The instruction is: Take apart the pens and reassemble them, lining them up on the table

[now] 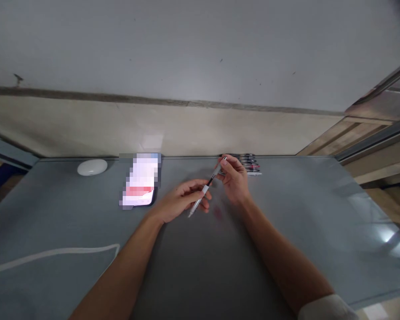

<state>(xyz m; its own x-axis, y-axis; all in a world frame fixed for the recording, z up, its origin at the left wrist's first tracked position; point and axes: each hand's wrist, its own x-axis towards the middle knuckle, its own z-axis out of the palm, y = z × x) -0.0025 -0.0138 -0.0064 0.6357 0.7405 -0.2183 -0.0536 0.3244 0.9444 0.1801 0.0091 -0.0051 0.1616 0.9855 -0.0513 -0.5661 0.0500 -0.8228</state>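
Note:
Over the middle of the table I hold a slim pen in two sections, slanting from lower left to upper right. My left hand (183, 200) pinches its white barrel (196, 205) between thumb and fingers. The greyish upper section (217, 169) with a dark end is gripped in the fingertips of my right hand (233, 175). A thin dark stretch, like a refill, shows between the two sections. Just behind my right hand lies a row of several pens (251, 164), mostly dark and partly covered by that hand.
A phone (141, 180) with a lit, blurred screen lies left of my hands. Farther left sits a white rounded case (92, 167). A white strip (53, 252) runs along the grey table (193, 275) at left. A wall (200, 129) borders the far edge.

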